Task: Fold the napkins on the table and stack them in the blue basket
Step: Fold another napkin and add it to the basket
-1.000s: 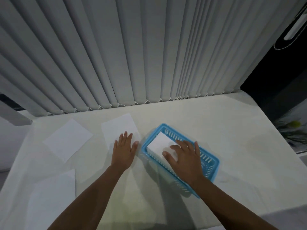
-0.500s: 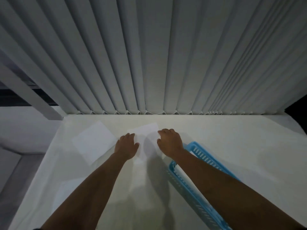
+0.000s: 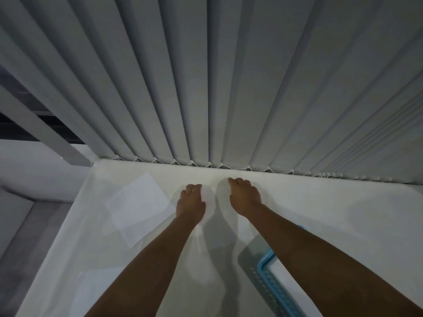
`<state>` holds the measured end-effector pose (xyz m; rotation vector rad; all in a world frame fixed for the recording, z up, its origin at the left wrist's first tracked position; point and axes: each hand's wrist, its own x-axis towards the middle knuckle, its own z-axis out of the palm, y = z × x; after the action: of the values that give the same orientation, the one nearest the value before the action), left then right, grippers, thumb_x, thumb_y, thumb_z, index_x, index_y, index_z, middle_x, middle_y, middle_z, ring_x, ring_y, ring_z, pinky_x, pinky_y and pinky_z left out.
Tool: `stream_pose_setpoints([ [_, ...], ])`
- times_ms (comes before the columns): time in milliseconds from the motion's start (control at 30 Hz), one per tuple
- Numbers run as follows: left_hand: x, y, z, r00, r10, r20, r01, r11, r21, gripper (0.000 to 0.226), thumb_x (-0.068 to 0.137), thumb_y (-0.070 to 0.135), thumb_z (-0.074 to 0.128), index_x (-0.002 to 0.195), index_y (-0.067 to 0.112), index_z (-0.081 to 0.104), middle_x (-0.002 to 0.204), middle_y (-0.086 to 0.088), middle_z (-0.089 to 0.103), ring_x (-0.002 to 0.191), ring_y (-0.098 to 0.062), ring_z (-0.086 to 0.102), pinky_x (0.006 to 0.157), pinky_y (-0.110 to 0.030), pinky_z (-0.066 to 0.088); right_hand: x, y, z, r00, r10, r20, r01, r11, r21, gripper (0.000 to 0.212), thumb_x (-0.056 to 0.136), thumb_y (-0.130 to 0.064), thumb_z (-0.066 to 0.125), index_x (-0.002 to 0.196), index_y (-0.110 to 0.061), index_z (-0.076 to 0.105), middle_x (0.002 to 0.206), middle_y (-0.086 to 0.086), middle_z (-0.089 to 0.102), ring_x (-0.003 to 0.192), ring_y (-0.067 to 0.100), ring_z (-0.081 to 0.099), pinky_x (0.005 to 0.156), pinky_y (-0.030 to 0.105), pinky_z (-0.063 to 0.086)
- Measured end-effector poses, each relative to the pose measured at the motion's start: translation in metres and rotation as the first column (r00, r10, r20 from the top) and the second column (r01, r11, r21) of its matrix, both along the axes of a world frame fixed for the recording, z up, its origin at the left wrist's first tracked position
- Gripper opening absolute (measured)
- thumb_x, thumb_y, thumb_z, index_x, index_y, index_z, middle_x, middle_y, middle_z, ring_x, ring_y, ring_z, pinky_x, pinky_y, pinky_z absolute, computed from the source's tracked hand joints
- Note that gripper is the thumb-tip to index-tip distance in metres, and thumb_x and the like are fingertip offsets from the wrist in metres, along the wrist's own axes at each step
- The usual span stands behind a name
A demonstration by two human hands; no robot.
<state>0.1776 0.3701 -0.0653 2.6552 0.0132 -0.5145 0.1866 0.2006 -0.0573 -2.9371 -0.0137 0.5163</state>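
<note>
Now both hands reach to the far edge of the white counter (image 3: 320,213), left hand (image 3: 191,205) and right hand (image 3: 245,197) curled over a faint napkin (image 3: 211,195); whether either grip pinches it, I cannot tell. Another napkin (image 3: 139,205) lies left; the blue basket (image 3: 266,268) sits nearer, lower right.

White napkin (image 3: 139,205) lies flat, well left of blue basket (image 3: 266,274).
</note>
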Motion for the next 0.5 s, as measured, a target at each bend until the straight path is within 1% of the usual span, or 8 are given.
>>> stream_pose_setpoints([
  [67, 0.004, 0.0, -0.003, 0.996, 0.068, -0.054, -0.071, 0.995, -0.07, 0.042, 0.087, 0.014, 0.052, 0.129, 0.016, 0.045, 0.129, -0.011, 0.051, 0.116, -0.031, 0.053, 0.092, -0.038, 0.047, 0.0, 0.0, -0.002, 1.0, -0.022, 0.014, 0.022, 1.0, 0.018, 0.046, 0.087, -0.009, 0.048, 0.133, -0.015, 0.044, 0.128, 0.01, 0.05, 0.117, 0.03, 0.047, 0.089, 0.038, 0.044],
  [100, 0.006, 0.001, -0.003, 0.995, 0.069, -0.069, -0.073, 0.995, -0.066, 0.034, 0.086, 0.016, 0.052, 0.12, 0.017, 0.051, 0.122, -0.01, 0.057, 0.113, -0.029, 0.056, 0.088, -0.036, 0.047, -0.001, 0.0, -0.003, 0.999, -0.022, 0.032, 0.021, 1.0, 0.02, 0.039, 0.087, -0.01, 0.049, 0.126, -0.015, 0.049, 0.124, 0.009, 0.052, 0.115, 0.029, 0.048, 0.088, 0.038, 0.044],
  [200, 0.003, 0.004, 0.001, 1.0, 0.006, 0.025, -0.006, 1.0, -0.011, 0.02, 0.087, 0.021, 0.052, 0.104, 0.018, 0.061, 0.112, -0.006, 0.06, 0.108, -0.026, 0.056, 0.084, -0.034, 0.048, -0.005, -0.005, -0.003, 0.993, -0.011, 0.121, 0.006, 0.999, 0.038, 0.026, 0.085, -0.013, 0.051, 0.11, -0.015, 0.058, 0.12, 0.007, 0.053, 0.11, 0.027, 0.048, 0.085, 0.037, 0.042],
  [233, 0.0, 0.005, 0.003, 0.995, -0.039, 0.087, 0.04, 0.999, -0.009, 0.021, 0.087, 0.02, 0.053, 0.105, 0.017, 0.062, 0.112, -0.006, 0.058, 0.108, -0.025, 0.054, 0.085, -0.035, 0.049, -0.008, -0.007, -0.003, 0.987, -0.014, 0.159, 0.002, 0.997, 0.072, 0.029, 0.083, -0.014, 0.052, 0.112, -0.016, 0.056, 0.123, 0.005, 0.052, 0.111, 0.027, 0.048, 0.086, 0.036, 0.04],
  [300, -0.009, 0.009, 0.006, 0.973, -0.138, 0.187, 0.147, 0.989, -0.033, 0.022, 0.084, 0.015, 0.056, 0.105, 0.014, 0.062, 0.11, -0.005, 0.058, 0.106, -0.026, 0.053, 0.084, -0.037, 0.049, -0.014, -0.009, 0.0, 0.978, -0.003, 0.206, -0.029, 0.988, 0.15, 0.047, 0.081, -0.014, 0.055, 0.128, -0.019, 0.048, 0.138, 0.003, 0.044, 0.12, 0.026, 0.044, 0.095, 0.037, 0.038],
  [367, -0.019, 0.013, 0.01, 0.956, -0.19, 0.226, 0.219, 0.969, -0.112, 0.019, 0.081, 0.009, 0.057, 0.099, 0.012, 0.062, 0.104, -0.005, 0.061, 0.101, -0.027, 0.055, 0.081, -0.036, 0.048, -0.021, -0.012, 0.004, 0.975, 0.052, 0.214, -0.088, 0.983, 0.163, 0.062, 0.08, -0.014, 0.057, 0.139, -0.022, 0.04, 0.148, 0.001, 0.037, 0.129, 0.026, 0.038, 0.105, 0.039, 0.031],
  [433, -0.031, 0.015, 0.014, 0.955, -0.199, 0.219, 0.241, 0.952, -0.19, 0.017, 0.08, 0.007, 0.057, 0.095, 0.012, 0.062, 0.1, -0.004, 0.064, 0.097, -0.026, 0.057, 0.078, -0.034, 0.048, -0.03, -0.017, 0.01, 0.969, 0.114, 0.219, -0.144, 0.981, 0.128, 0.052, 0.079, -0.015, 0.057, 0.129, -0.025, 0.052, 0.143, -0.003, 0.045, 0.128, 0.023, 0.04, 0.107, 0.036, 0.025],
  [500, -0.046, 0.014, 0.016, 0.961, -0.208, 0.182, 0.247, 0.941, -0.23, 0.017, 0.08, 0.01, 0.057, 0.095, 0.015, 0.062, 0.1, -0.002, 0.066, 0.095, -0.023, 0.058, 0.077, -0.031, 0.047, -0.04, -0.022, 0.017, 0.97, 0.146, 0.197, -0.169, 0.98, 0.106, 0.034, 0.08, -0.016, 0.056, 0.111, -0.025, 0.065, 0.128, -0.007, 0.056, 0.12, 0.019, 0.046, 0.105, 0.032, 0.024],
])
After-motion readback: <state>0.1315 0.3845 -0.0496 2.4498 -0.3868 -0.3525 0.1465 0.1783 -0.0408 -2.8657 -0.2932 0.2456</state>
